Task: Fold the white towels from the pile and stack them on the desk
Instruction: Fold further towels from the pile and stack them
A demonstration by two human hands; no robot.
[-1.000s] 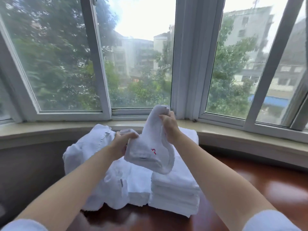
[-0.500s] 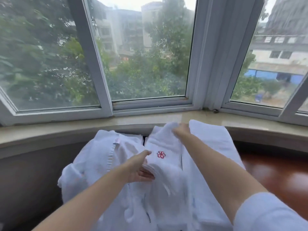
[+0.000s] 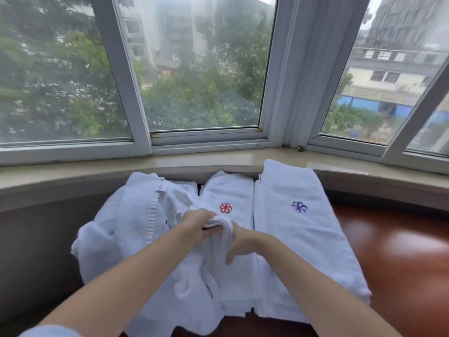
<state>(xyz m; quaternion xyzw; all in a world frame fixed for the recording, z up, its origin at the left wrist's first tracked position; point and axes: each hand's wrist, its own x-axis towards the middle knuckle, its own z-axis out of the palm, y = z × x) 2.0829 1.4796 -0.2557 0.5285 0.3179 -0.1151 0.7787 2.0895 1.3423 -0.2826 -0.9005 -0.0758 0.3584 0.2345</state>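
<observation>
A white towel with a red flower mark (image 3: 232, 194) lies folded on the middle of the desk. My left hand (image 3: 196, 226) grips its near folded edge, fingers curled over the fold. My right hand (image 3: 239, 244) lies on the towel just right of that edge, fingers straight and pointing down. To the right sits a stack of folded white towels (image 3: 298, 229), the top one with a purple flower mark. A loose pile of unfolded white towels (image 3: 126, 227) lies on the left.
The red-brown desk (image 3: 401, 251) shows bare wood at the right. A stone window sill (image 3: 218, 159) and white window frames run along the back, close behind the towels.
The towel held up in the air a second ago now lies flat on the desk. My right hand has come back from its far end to the near edge beside my left hand.
</observation>
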